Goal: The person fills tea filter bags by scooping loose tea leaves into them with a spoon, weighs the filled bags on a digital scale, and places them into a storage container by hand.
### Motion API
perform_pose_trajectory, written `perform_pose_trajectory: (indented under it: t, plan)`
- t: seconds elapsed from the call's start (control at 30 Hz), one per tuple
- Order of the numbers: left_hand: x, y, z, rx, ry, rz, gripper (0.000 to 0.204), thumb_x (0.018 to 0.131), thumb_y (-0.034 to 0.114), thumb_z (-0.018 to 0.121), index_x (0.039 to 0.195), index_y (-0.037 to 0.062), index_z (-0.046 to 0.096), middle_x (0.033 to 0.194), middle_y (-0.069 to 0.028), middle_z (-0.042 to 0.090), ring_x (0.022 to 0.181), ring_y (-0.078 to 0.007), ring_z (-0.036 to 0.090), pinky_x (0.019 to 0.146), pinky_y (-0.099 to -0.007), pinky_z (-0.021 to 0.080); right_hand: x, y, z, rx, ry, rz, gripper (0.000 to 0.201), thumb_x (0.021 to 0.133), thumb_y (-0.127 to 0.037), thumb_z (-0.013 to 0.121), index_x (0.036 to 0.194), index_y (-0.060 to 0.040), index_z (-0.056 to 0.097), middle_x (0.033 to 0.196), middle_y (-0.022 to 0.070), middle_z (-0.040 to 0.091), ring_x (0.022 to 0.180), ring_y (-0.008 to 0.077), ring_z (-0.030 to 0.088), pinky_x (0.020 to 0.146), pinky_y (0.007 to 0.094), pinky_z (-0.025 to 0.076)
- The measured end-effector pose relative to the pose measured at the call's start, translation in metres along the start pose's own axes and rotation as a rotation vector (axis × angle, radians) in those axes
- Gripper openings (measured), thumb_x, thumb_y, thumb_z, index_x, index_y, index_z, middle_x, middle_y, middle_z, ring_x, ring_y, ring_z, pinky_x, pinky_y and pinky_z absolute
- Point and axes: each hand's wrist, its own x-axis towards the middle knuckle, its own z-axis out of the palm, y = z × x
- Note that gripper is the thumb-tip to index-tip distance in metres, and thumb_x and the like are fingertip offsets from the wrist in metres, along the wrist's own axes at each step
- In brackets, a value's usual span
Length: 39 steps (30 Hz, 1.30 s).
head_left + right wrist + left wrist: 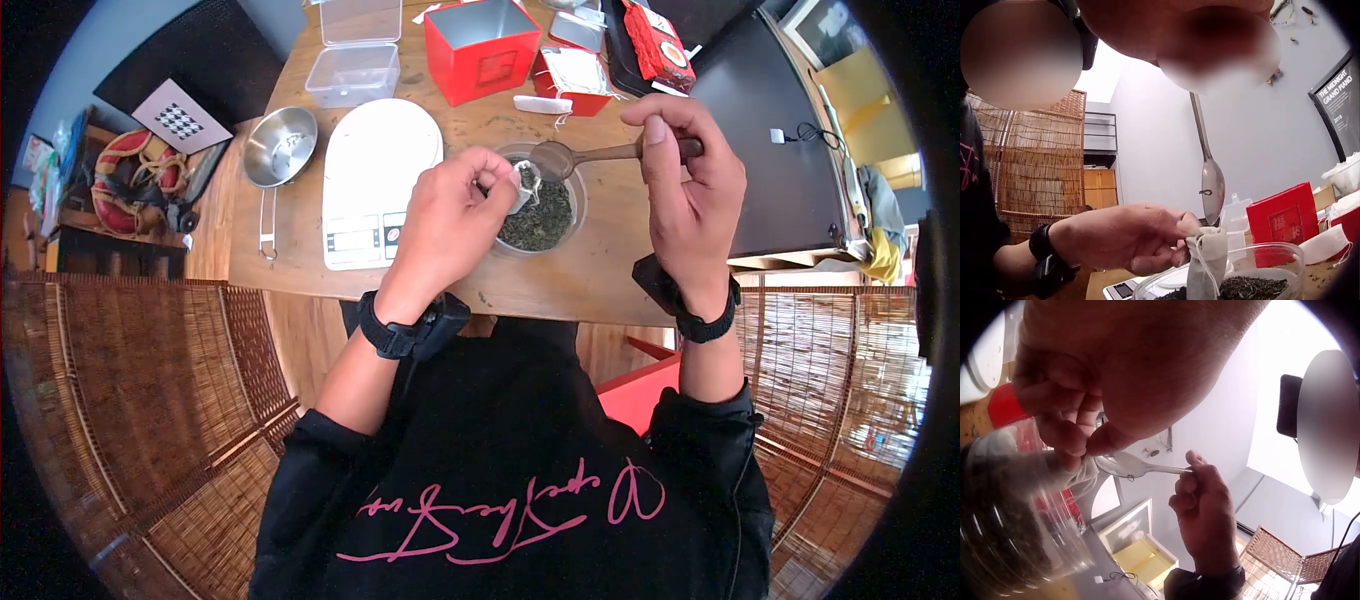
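A small white cloth bag with a drawstring (1207, 265) is pinched near its top by the left hand (453, 218), over a clear round jar (578, 205) of dark dried leaves (540, 222). The right hand (695, 190) grips the handle of a brownish, see-through spoon (555, 160). In the right wrist view the spoon (1212, 187) tilts bowl-down just above the bag's mouth, a dark leaf bit on it. Whether the spoon touches the bag, I cannot tell.
Left of the jar lie a white scale (375, 160) and a metal pan (280, 148). Behind stand a clear lidded box (352, 78), a large red box (483, 55) and a small red box (590, 98) with white bags. A black surface (780, 150) is at right.
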Motion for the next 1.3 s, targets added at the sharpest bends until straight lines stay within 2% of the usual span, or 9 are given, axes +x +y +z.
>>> perform_pose_trajectory:
  t: [0.33, 0.47, 0.67, 0.77, 0.87, 1.0, 1.07, 1.13, 1.3]
  plan:
    - [-0.001, 0.002, 0.000, 0.002, 0.005, 0.040, 0.011, 0.096, 0.009, 0.065, 0.097, -0.0009, 0.068, 0.081, -0.0037, 0.072, 0.070, -0.0060, 0.062, 0.064, -0.0231, 0.048, -0.006, -0.004, 0.006, -0.011, -0.126, 0.053, 0.011, 0.102, -0.006, 0.059, 0.107, -0.0017, 0.068, 0.072, -0.0003, 0.064, 0.058, 0.0021, 0.051, 0.052, 0.0226, 0.039]
    - [-0.001, -0.004, 0.002, -0.053, 0.025, 0.064, 0.011, 0.096, 0.009, 0.065, 0.097, -0.0006, 0.069, 0.081, -0.0035, 0.072, 0.067, -0.0057, 0.060, 0.062, -0.0236, 0.047, -0.002, -0.003, 0.003, -0.032, 0.014, 0.012, 0.011, 0.101, -0.005, 0.060, 0.106, -0.0028, 0.069, 0.069, -0.0011, 0.061, 0.057, 0.0025, 0.052, 0.052, 0.0227, 0.039]
    - [-0.003, 0.005, 0.000, -0.007, 0.015, 0.026, 0.010, 0.095, 0.009, 0.065, 0.097, 0.0002, 0.069, 0.080, -0.0032, 0.071, 0.066, -0.0054, 0.059, 0.061, -0.0239, 0.046, -0.004, -0.008, 0.004, -0.045, 0.007, -0.003, 0.010, 0.099, -0.004, 0.062, 0.105, -0.0039, 0.070, 0.071, 0.0003, 0.066, 0.057, 0.0033, 0.054, 0.051, 0.0237, 0.041]
    - [-0.002, 0.005, 0.002, 0.029, 0.025, 0.060, 0.010, 0.095, 0.009, 0.064, 0.096, 0.0000, 0.069, 0.079, -0.0031, 0.071, 0.066, -0.0050, 0.059, 0.061, -0.0239, 0.046, -0.007, -0.003, 0.006, -0.098, -0.124, -0.023, 0.010, 0.099, -0.002, 0.061, 0.104, -0.0022, 0.069, 0.074, 0.0014, 0.069, 0.056, 0.0033, 0.054, 0.051, 0.0229, 0.041]
    - [-0.002, 0.003, 0.001, -0.022, 0.016, 0.036, 0.010, 0.095, 0.009, 0.064, 0.096, -0.0007, 0.068, 0.079, -0.0031, 0.071, 0.066, -0.0048, 0.059, 0.060, -0.0234, 0.046, -0.002, -0.010, 0.002, -0.030, 0.057, -0.023, 0.009, 0.098, -0.002, 0.062, 0.102, -0.0027, 0.070, 0.072, 0.0018, 0.068, 0.055, 0.0038, 0.054, 0.050, 0.0234, 0.041]
    - [-0.001, -0.002, 0.002, -0.012, 0.014, 0.096, 0.009, 0.095, 0.008, 0.064, 0.096, -0.0008, 0.067, 0.080, -0.0033, 0.071, 0.067, -0.0046, 0.059, 0.060, -0.0226, 0.046, -0.009, -0.004, 0.004, -0.094, -0.097, -0.033, 0.010, 0.099, -0.003, 0.062, 0.105, -0.0017, 0.070, 0.077, -0.0004, 0.069, 0.056, 0.0014, 0.052, 0.050, 0.0223, 0.041]
    - [0.000, -0.001, -0.001, -0.042, -0.002, 0.023, 0.009, 0.095, 0.007, 0.063, 0.096, -0.0005, 0.067, 0.082, -0.0029, 0.071, 0.068, -0.0049, 0.060, 0.061, -0.0223, 0.046, -0.008, -0.007, -0.001, -0.077, -0.077, 0.000, 0.012, 0.100, -0.004, 0.062, 0.108, -0.0012, 0.070, 0.081, -0.0003, 0.070, 0.060, 0.0023, 0.055, 0.053, 0.0220, 0.043]
    - [-0.001, -0.002, -0.003, -0.059, 0.001, 0.019, 0.009, 0.095, 0.007, 0.063, 0.096, -0.0003, 0.068, 0.083, -0.0029, 0.072, 0.070, -0.0047, 0.060, 0.062, -0.0223, 0.046, -0.009, 0.004, -0.005, 0.147, 0.130, 0.137, 0.013, 0.102, -0.005, 0.061, 0.109, -0.0005, 0.071, 0.082, -0.0001, 0.069, 0.066, 0.0031, 0.057, 0.058, 0.0213, 0.044]
    - [0.002, -0.009, -0.008, -0.091, 0.010, 0.063, 0.010, 0.096, 0.009, 0.063, 0.097, 0.0003, 0.068, 0.085, -0.0018, 0.071, 0.072, -0.0045, 0.060, 0.064, -0.0222, 0.047, -0.039, 0.034, -0.003, 0.183, 0.022, 0.393, 0.013, 0.099, -0.010, 0.071, 0.106, 0.0015, 0.072, 0.086, 0.0024, 0.071, 0.073, 0.0051, 0.062, 0.065, 0.0205, 0.049]
